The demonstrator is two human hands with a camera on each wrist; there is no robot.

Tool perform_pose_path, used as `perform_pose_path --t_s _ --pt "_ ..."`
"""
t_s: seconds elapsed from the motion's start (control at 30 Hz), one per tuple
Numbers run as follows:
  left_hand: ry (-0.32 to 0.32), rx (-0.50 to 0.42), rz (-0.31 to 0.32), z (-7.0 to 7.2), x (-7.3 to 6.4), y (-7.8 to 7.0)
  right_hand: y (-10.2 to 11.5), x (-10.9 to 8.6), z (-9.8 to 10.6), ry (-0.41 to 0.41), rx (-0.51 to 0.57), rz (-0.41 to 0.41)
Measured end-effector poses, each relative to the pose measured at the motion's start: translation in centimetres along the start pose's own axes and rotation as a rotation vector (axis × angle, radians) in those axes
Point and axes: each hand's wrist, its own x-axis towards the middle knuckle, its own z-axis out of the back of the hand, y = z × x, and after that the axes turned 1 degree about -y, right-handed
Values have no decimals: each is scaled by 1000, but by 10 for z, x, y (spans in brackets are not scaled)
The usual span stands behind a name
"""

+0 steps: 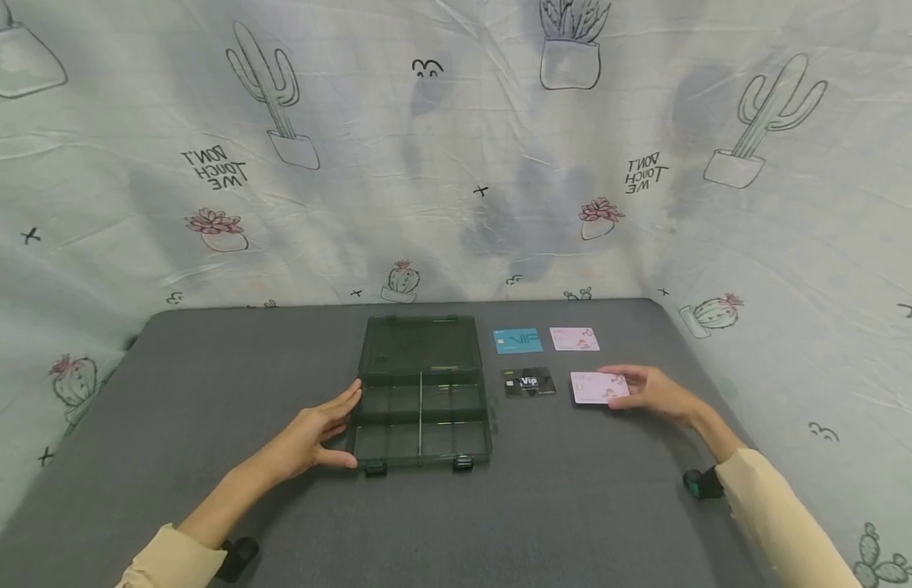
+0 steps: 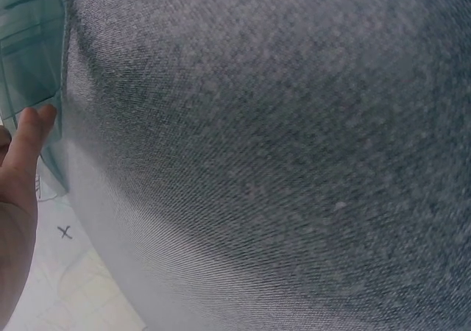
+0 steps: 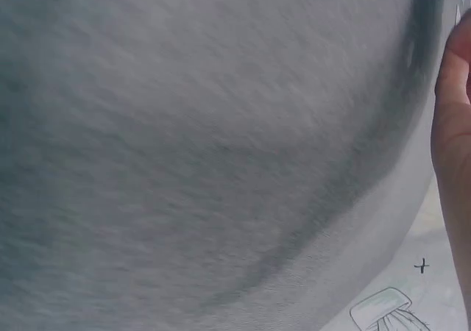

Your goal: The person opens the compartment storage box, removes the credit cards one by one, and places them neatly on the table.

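Observation:
A dark green see-through compartment box (image 1: 419, 347) lies on the grey table with its lid folded back. My left hand (image 1: 309, 437) rests against the box's left side, fingers extended and thumb near the front corner. Straight fingers (image 2: 31, 136) also show beside the box in the left wrist view. On the right, my right hand (image 1: 652, 394) pinches the right end of a pink card (image 1: 593, 388) between thumb and fingers. A dark edge shows under that card; whether it is shadow cannot be told. In the right wrist view the right hand (image 3: 455, 118) is partly cut off, its fingertips hidden.
Between the box and my right hand lies a black VIP card (image 1: 529, 382). Behind it are a blue card (image 1: 518, 340) and another pink card (image 1: 574, 339). The grey table (image 1: 558, 514) ends against a white cactus-print cloth (image 1: 470, 122) at the back and sides.

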Motion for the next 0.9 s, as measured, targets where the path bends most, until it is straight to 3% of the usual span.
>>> perform_pose_path --t_s 0.43,0.9 --pt "2 -24 23 -1 1 3 1 22 12 -4 -124 -34" --pt "3 -22 9 -2 1 3 6 29 9 -2 -129 -3"
